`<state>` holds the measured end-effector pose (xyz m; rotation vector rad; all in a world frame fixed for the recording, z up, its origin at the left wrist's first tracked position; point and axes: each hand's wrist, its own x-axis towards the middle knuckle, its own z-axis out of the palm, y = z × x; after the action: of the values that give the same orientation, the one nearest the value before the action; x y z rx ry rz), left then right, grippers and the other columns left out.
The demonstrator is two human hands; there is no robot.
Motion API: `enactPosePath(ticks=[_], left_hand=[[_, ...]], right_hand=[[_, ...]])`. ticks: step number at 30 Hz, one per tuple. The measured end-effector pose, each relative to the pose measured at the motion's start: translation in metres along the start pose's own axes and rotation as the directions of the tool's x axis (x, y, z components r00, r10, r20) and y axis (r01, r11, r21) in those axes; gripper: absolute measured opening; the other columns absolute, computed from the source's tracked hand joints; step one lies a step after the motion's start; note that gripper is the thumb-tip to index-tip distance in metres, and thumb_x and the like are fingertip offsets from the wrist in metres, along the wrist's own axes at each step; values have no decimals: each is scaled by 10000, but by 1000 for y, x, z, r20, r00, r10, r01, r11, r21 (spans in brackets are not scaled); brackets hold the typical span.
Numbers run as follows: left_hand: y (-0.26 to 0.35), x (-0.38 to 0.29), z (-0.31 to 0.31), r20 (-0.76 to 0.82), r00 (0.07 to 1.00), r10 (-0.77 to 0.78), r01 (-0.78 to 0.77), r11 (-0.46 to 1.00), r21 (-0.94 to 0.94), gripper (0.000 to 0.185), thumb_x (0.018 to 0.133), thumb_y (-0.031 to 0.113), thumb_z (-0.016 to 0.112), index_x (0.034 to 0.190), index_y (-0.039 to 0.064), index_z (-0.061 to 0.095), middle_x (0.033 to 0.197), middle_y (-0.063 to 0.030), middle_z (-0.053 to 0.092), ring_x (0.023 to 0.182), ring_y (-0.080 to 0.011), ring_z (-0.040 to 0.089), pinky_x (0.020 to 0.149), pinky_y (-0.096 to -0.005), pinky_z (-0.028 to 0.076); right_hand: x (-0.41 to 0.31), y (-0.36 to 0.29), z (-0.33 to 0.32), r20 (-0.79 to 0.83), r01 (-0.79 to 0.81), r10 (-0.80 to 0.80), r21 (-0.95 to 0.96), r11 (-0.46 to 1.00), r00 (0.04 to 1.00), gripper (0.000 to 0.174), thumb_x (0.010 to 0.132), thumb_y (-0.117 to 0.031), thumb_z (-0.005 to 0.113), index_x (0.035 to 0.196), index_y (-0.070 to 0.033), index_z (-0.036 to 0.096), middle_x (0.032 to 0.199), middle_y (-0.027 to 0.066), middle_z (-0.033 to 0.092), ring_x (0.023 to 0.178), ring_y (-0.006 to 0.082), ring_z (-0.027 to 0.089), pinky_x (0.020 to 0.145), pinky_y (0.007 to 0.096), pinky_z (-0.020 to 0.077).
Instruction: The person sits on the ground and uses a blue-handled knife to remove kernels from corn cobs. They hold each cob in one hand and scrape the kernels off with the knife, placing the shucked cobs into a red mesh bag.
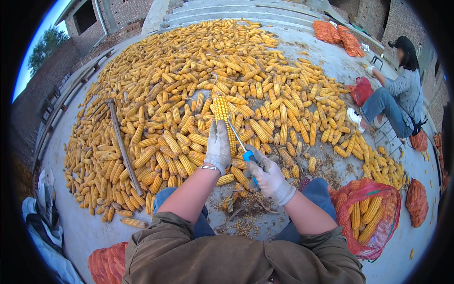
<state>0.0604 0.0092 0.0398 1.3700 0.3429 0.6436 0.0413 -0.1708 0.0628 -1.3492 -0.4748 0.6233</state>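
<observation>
My left hand [218,145], in a pale work glove, grips an ear of corn [221,108] that points away from me. In my gloved right hand [267,174] is a screwdriver-like tool [249,155] with a blue handle and a thin metal shaft. The shaft slants up and left, its tip at the right side of the ear; whether it touches the kernels I cannot tell. Below my hands, between my knees, loose kernels and husk scraps [244,216] litter the concrete. A large heap of corn ears [170,117] spreads out before me.
A wooden pole [124,149] leans on the heap's left. An open red mesh sack [381,236] of corn stands at my right, a filled sack [108,262] at lower left. A seated person [400,88] is at the right. Concrete steps [230,10] rise behind the heap.
</observation>
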Motion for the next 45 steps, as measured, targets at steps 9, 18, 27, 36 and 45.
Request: enactPosePath(ticks=[9,18,27,36,45], left_hand=[[27,-24,3,55,997,-61,33,911,411,871,927,592,380,1460,-56,145,1387,-290,403,1258,-351,452,1008,-359,372],[20,-26,12,-47,998,-39,59,809,584,847,914,589,360,1463,-25,160,1292,-323,481,1155,-437,520,959,-420,420],[8,-24,14,65,986,-151,156,983,-94,767,899,561,521,1388,18,290,1096,-181,580,915,-266,629,808,-363,519],[33,2,-11,407,885,-228,413,788,-456,541,929,575,446,1120,72,512,948,-133,638,750,-211,657,670,-352,574],[22,-17,7,88,996,-11,6,998,60,774,935,495,496,1440,-33,239,1309,-188,460,1157,-228,481,959,-311,392]], right_hand=[[2,-45,-34,57,-258,265,-104,960,963,557,926,-252,583,1417,-77,388,844,54,582,497,87,528,415,233,450],[11,24,8,-62,33,-30,54,998,998,481,960,-175,539,1408,-79,392,899,-20,573,741,49,522,657,195,454],[-2,-11,24,-80,-191,223,289,938,972,521,957,-284,534,1435,-169,363,829,57,615,495,116,554,417,253,465],[-5,-22,-14,55,-82,70,261,962,996,504,948,-193,548,1421,-110,394,894,-22,568,692,22,512,533,156,443],[-13,-19,-4,-37,-63,62,-35,997,997,510,952,-166,529,1428,-76,370,897,-28,528,734,38,487,537,198,450]])
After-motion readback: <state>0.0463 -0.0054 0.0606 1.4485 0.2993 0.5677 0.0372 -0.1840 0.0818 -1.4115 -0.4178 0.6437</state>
